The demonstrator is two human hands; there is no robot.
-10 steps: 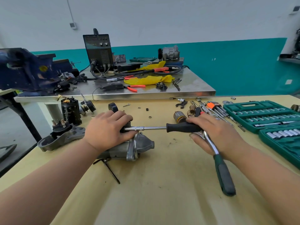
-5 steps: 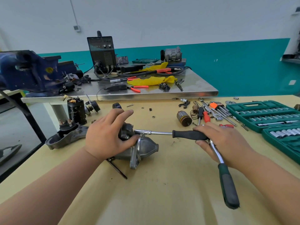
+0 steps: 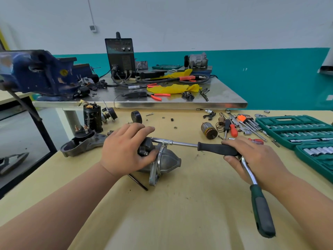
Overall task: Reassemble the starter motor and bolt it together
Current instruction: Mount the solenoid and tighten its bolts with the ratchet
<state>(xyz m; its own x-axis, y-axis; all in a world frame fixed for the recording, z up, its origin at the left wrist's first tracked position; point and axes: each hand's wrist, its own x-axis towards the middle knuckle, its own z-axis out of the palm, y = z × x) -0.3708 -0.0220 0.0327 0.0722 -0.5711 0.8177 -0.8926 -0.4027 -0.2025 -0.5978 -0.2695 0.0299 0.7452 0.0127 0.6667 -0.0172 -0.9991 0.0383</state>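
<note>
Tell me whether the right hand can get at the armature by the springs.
Probably not as is: the armature lies near, nothing between, but the right hand grips the black-handled driver and the green-handled ratchet.

grey starter motor (image 3: 163,160), on its side, table centre

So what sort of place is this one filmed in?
Probably a repair or training workshop: a blue bench vise and a welder-type unit on the steel table, open green socket sets, and a starter motor gripped by the left hand while the right hand holds a socket driver to it.
</note>
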